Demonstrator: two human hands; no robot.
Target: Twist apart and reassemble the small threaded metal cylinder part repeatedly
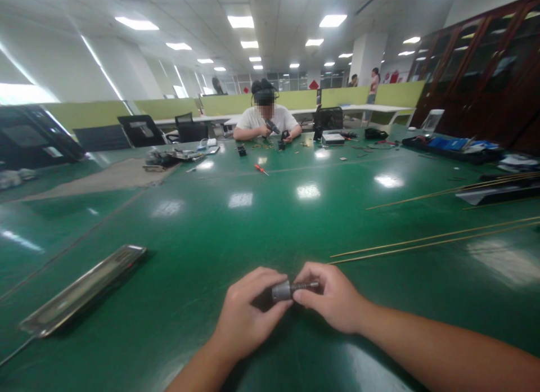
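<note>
A small grey cylindrical metal part (282,291) with a thin ribbed shaft (311,285) is held level just above the green tabletop. My left hand (248,307) grips its wide end between thumb and fingers. At the other end, my right hand (331,296) pinches the shaft, whose tip pokes out past the fingers. Whether cylinder and shaft are one piece or two, I cannot tell.
Left of my hands lies a long metal tray-like strip (84,291) with a cable. Thin brass-coloured rods (422,243) reach in from the right. Farther off are an orange screwdriver (261,169), a dark tool tray (447,149) and a co-worker (244,121) holding tools across the table.
</note>
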